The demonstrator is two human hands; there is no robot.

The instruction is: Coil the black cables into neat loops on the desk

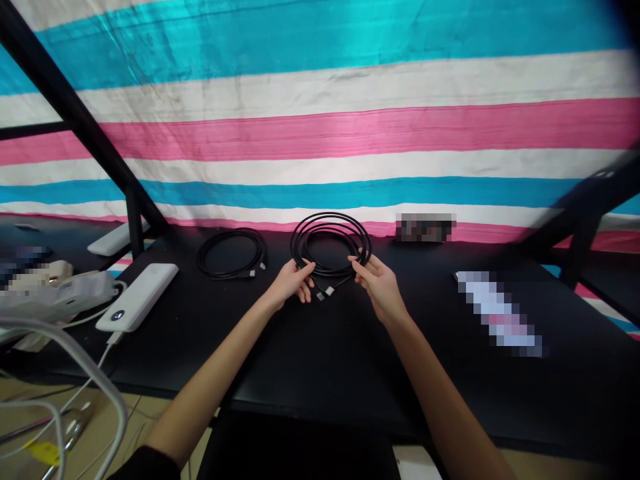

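Observation:
A black cable (330, 217) is wound into several loose loops above the middle of the table. Its left side is pinched between the thumb and fingers of my left hand (293, 281). On the opposite side, my right hand (379, 283) grips the same loops. Two connector ends (329, 291) hang just below the coil, between my hands. To the left of my left hand, a second black cable (200, 257) lies coiled on the tabletop, its two plugs at the lower right of the ring.
A white power bank (143, 297) with a plugged-in lead lies on the black table (340, 360) at left. Beyond it are a power strip (90, 293) and another white block (113, 238). Blurred-out items sit at right and back. Black frame bars (95, 137) slant up beside a striped sheet (320, 133).

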